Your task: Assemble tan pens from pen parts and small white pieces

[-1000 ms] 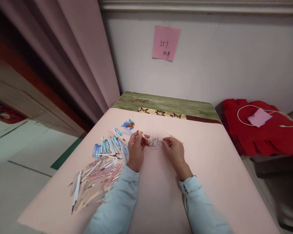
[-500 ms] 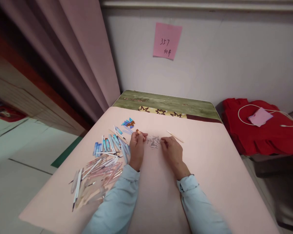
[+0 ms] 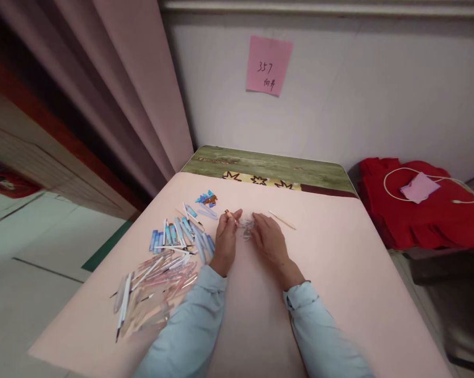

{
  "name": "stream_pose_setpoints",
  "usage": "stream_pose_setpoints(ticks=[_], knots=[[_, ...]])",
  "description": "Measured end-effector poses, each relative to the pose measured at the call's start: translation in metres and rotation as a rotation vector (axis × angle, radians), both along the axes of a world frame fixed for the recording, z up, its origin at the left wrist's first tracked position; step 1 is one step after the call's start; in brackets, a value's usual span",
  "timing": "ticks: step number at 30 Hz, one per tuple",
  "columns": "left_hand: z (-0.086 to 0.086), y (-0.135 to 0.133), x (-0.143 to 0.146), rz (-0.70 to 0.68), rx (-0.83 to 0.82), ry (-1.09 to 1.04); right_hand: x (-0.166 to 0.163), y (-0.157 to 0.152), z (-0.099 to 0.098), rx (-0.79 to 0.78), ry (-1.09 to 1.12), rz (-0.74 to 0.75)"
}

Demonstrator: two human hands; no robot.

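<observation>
The left hand (image 3: pixel 227 236) grips a slim brown-ended tube (image 3: pixel 232 217), whose long axis slants from upper left toward a pile of small grey pieces (image 3: pixel 246 230) on the tabletop (image 3: pixel 339 273) between the hands; the right hand (image 3: pixel 270 236) overlaps the pile's right edge, palm hidden, so I cannot tell whether it holds anything, its fingers straighter than a moment ago
</observation>
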State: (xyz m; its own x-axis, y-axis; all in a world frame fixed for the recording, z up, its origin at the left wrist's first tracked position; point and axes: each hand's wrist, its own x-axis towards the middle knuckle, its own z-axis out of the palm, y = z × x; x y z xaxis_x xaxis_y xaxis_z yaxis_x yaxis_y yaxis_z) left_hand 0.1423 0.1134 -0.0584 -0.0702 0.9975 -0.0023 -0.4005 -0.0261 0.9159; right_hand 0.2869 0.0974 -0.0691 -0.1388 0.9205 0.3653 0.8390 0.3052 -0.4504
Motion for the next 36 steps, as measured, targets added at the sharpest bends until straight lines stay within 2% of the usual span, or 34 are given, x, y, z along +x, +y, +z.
stream_pose_setpoints(ticks=[2, 6, 10, 15, 21, 26, 31, 36], knots=[[-0.002, 0.000, 0.001, 0.004, 0.005, -0.001, -0.004, 0.003, -0.007, 0.003, -0.061, 0.079], [0.000, 0.000, 0.004, 0.000, -0.026, 0.012, -0.009, 0.004, -0.017, -0.020, -0.134, 0.122], [-0.001, 0.000, 0.003, -0.066, -0.019, 0.060, -0.007, 0.005, -0.012, -0.038, -0.104, 0.150], [-0.005, 0.002, 0.001, -0.117, -0.033, 0.056, -0.005, 0.006, -0.003, -0.035, 0.032, 0.196], [-0.002, 0.000, 0.001, -0.056, -0.017, 0.071, 0.002, 0.008, -0.007, 0.032, 0.341, 0.160], [0.000, 0.005, 0.000, 0.024, 0.069, 0.208, 0.011, 0.012, -0.011, 0.071, 0.582, 0.063], [-0.002, 0.015, 0.001, -0.057, 0.088, 0.315, 0.006, 0.016, -0.017, -0.085, 0.876, 0.009], [-0.007, 0.016, 0.002, -0.146, 0.086, 0.262, -0.002, 0.014, -0.013, -0.269, 1.181, -0.005]])
